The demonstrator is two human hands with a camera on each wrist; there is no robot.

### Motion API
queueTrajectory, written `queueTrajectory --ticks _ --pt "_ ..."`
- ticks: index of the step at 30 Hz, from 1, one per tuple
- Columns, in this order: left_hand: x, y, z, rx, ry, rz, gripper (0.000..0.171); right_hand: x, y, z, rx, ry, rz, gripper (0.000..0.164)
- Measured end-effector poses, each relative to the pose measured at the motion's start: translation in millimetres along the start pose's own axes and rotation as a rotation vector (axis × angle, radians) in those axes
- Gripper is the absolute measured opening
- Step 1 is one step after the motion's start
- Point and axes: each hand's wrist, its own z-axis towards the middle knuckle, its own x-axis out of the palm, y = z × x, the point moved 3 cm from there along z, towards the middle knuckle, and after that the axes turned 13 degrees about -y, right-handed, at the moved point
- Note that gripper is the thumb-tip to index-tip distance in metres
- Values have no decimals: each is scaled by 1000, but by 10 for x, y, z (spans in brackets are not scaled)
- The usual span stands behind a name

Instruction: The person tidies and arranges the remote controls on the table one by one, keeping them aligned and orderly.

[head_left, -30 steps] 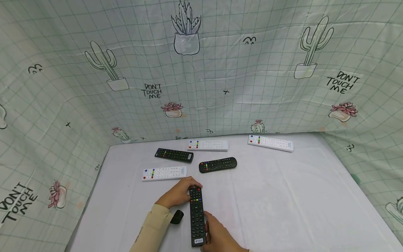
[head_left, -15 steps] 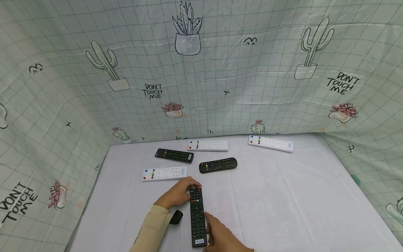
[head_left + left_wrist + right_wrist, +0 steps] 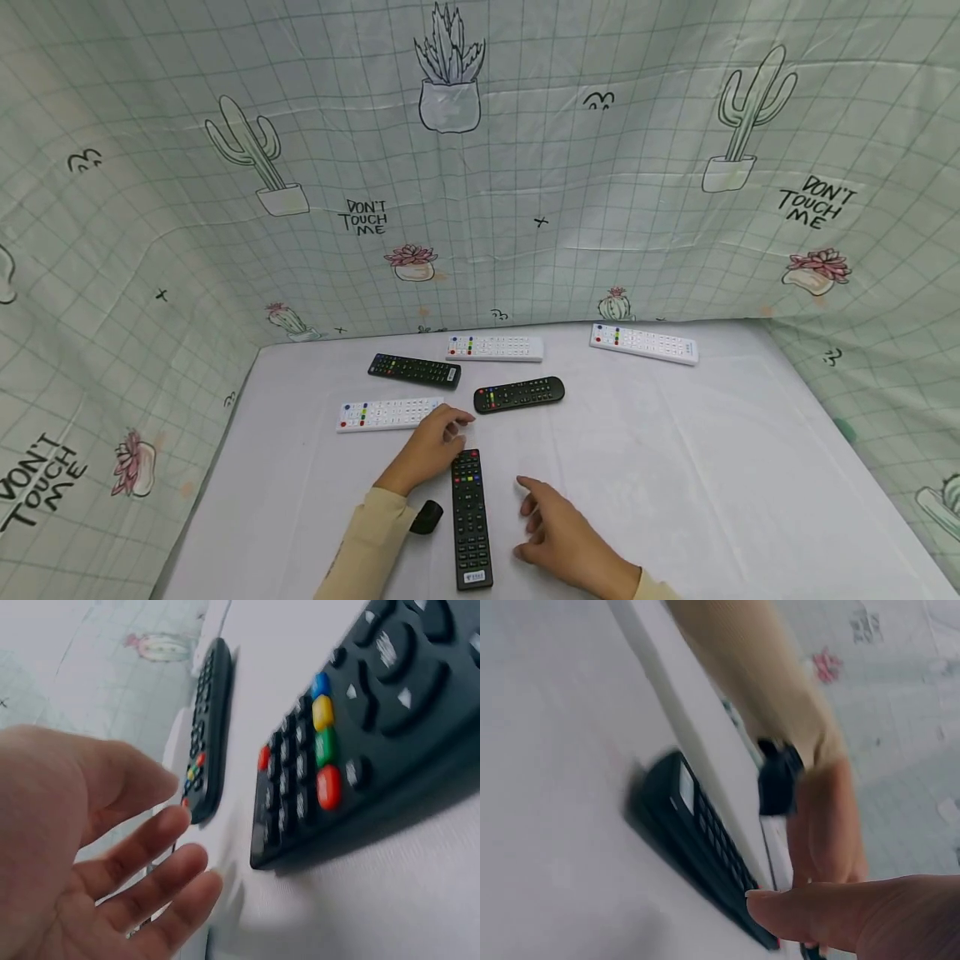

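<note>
A long black remote control [image 3: 471, 521] lies lengthwise on the white table, its red button at the far end and a pale label at the near end. Close to its far end is my left hand [image 3: 433, 446], fingers loosely bent and holding nothing; the left wrist view shows a gap between the fingers and the remote [image 3: 360, 727]. To the right of the remote, my right hand [image 3: 562, 533] is apart from it with thumb and fingers spread. Past the left hand lie a white remote [image 3: 386, 413], partly covered by it, and a rounded black remote [image 3: 519, 395].
Farther back are another black remote [image 3: 415, 371], a white remote [image 3: 495, 348] and a second white one [image 3: 643, 344] at the back right. A patterned cloth [image 3: 495, 167] rises behind the table and along both sides. The left wrist carries a black camera [image 3: 427, 517].
My right hand has let go of the near part of the long black remote and moved right. My left hand has come off its far end, moving slightly up. The remote stays put.
</note>
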Motion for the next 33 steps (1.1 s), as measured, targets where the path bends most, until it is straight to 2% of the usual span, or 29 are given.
queueTrajectory --ticks 9,15,25,33 --pt "87 -28 97 -59 -96 -53 38 -336 -103 304 25 -196 -2 79" --pt "138 -54 144 -96 -150 -31 41 -571 -183 510 39 -293 -74 74" --pt "211 -149 200 -123 -175 -47 49 -797 -377 795 10 -352 -163 67" --pt "297 -158 251 -195 -187 -51 53 -850 -471 948 36 -357 -179 68"
